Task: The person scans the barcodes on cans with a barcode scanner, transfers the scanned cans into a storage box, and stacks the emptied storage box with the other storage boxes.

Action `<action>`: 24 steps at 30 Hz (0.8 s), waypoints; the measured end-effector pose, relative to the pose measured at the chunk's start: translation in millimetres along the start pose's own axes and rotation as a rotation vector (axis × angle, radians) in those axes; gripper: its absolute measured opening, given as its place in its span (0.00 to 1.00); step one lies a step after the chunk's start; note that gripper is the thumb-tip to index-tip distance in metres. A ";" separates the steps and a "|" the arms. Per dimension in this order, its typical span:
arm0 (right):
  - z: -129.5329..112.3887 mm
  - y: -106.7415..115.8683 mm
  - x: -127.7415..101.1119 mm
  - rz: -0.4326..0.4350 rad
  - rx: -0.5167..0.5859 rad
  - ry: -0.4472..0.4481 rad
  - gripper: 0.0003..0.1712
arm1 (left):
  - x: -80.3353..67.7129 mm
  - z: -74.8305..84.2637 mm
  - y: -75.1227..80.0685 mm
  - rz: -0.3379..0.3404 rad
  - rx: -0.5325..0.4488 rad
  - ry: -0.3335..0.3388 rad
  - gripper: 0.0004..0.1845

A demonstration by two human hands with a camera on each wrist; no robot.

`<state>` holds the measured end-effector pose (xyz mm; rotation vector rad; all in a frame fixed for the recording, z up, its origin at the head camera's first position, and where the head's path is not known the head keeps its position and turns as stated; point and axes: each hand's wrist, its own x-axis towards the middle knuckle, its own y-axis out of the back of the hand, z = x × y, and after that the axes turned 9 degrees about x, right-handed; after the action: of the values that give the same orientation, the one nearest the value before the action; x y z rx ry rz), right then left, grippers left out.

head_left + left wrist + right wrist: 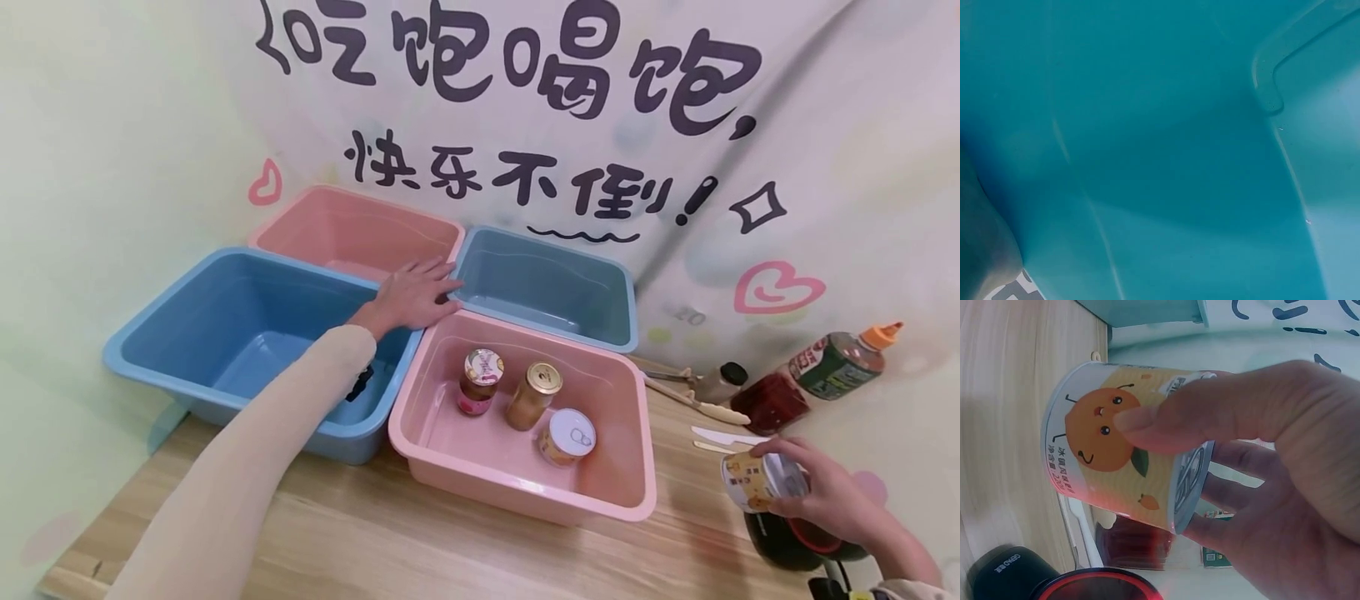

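My left hand (415, 293) lies with its fingers spread on the rims where the bins meet. Only a smooth blue bin wall (1166, 162) and a bit of hand or sleeve show in the left wrist view. At the right, my right hand (832, 492) holds a tin can (750, 483) on its side above the table. Its label bears a smiling orange, clear in the right wrist view, with the thumb pressed on it. Inside the front pink bin (517, 485) stand a jar with a pink label (478, 383), a gold can (534, 396) and a pull-tab can (567, 437).
Around the left hand are a large blue bin (180, 283), a back pink bin (352, 221) and a back blue bin (543, 275). An orange-capped bottle (843, 362), a red-filled container (772, 400), a white knife (727, 436) and a black appliance (776, 537) stand or lie right.
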<state>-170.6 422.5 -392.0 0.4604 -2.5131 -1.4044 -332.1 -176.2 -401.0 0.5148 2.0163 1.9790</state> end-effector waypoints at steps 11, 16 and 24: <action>-13.6 15.5 19.6 0.018 -0.059 0.096 0.37 | 1.1 0.2 0.8 0.000 -0.008 0.003 0.34; -28.9 25.9 37.3 0.017 -0.087 0.121 0.37 | 1.1 0.3 -0.4 0.007 -0.005 0.009 0.34; -61.9 46.4 68.7 -0.026 -0.109 0.066 0.39 | 2.5 1.4 -1.4 0.010 -0.004 0.004 0.34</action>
<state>-220.4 370.9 -317.4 0.5116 -2.3731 -1.5011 -333.9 -173.9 -402.3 0.5215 2.0151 1.9911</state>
